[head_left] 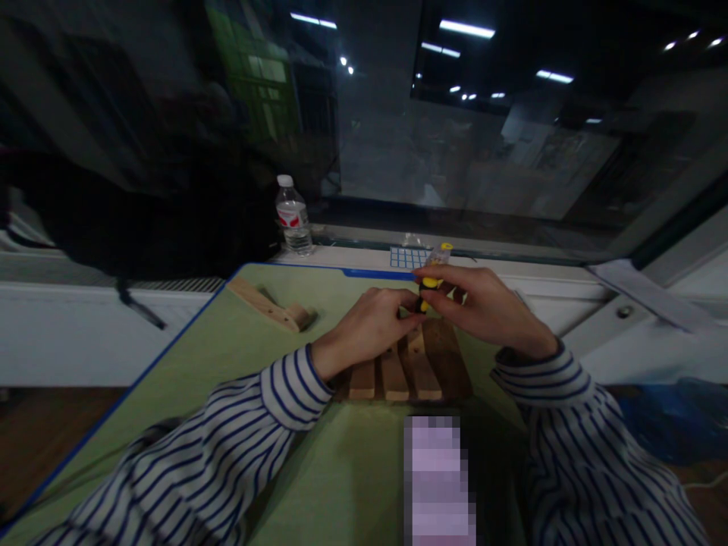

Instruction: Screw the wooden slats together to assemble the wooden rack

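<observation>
Both hands meet above a slatted wooden piece [398,373] lying on the green table [227,356]. My right hand [483,307] is closed around a yellow-handled tool [431,283], its handle sticking up past the fingers. My left hand [367,326] is curled, its fingertips pinched at the tool's lower end, just over the wood. What the fingertips grip there is too small to make out. Both sleeves are blue-and-white striped.
A separate wooden part [271,305] lies at the table's far left. A water bottle [293,215] stands on the white sill by the window. A small clear bag over a blue grid card [406,256] lies behind the hands. A blurred patch [439,479] sits near the front.
</observation>
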A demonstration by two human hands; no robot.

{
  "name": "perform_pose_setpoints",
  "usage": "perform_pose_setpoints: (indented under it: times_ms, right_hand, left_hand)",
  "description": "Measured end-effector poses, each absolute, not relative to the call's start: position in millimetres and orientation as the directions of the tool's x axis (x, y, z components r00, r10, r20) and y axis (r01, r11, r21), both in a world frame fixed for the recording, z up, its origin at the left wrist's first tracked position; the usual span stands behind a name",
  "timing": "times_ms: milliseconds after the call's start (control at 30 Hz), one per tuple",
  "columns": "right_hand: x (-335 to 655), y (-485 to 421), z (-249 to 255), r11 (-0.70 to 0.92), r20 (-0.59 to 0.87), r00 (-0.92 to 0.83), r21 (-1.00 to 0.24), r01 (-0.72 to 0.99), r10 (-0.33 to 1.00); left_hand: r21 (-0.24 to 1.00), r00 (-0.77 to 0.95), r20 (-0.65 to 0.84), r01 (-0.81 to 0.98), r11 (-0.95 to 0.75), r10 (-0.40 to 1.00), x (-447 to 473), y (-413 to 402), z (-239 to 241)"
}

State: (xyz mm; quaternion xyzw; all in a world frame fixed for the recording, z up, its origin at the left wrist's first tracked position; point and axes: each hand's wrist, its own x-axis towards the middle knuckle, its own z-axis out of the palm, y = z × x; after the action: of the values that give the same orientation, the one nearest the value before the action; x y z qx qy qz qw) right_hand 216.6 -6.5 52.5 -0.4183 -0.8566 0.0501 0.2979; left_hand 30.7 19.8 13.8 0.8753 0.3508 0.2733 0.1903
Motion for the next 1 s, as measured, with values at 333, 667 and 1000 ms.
perform_pose_setpoints:
  times_ms: [333,667,1000]
  right_hand:
    - [215.1,-4.9,53.8,0.645,0.483,-0.467,-0.32,0.694,0.741]
    - [213.4,-4.4,53.8,0.639,0.49,-0.467,-0.277,0.718,0.736]
    - [213.3,-7.2,53.6,0.621,0.476,-0.44,-0.342,0.706,0.762]
  left_hand:
    - [0.525,0.581,0.33,0.542,-0.656,0.744,30.8,19.0,15.0]
    - [0.501,0.581,0.357,0.542,-0.674,0.732,31.6,21.2,10.4]
    - [0.511,0.596,0.357,0.52,-0.684,0.72,30.8,20.7,11.1]
